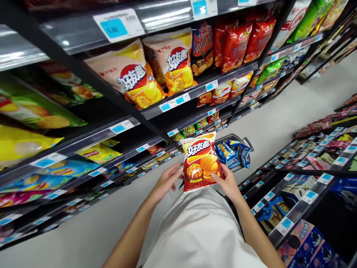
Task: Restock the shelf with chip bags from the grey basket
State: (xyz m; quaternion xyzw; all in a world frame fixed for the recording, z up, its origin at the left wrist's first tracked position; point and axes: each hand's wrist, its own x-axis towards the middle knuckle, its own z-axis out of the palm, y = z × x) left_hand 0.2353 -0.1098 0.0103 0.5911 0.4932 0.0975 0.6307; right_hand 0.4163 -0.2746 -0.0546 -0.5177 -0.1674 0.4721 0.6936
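Holding a red 好友趣 chip bag (199, 162) between left hand (167, 182) and right hand (227, 182).

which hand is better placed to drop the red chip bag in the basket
Right, likely: the right hand holds the red chip bag close to the shopping basket, while the left hand sits on the bag's far side from it.

The left hand (166, 181) and right hand (226, 182) come together in front, fingers spread and palms facing inward. The bare left forearm (131, 230) and right forearm (256, 230) angle inward.
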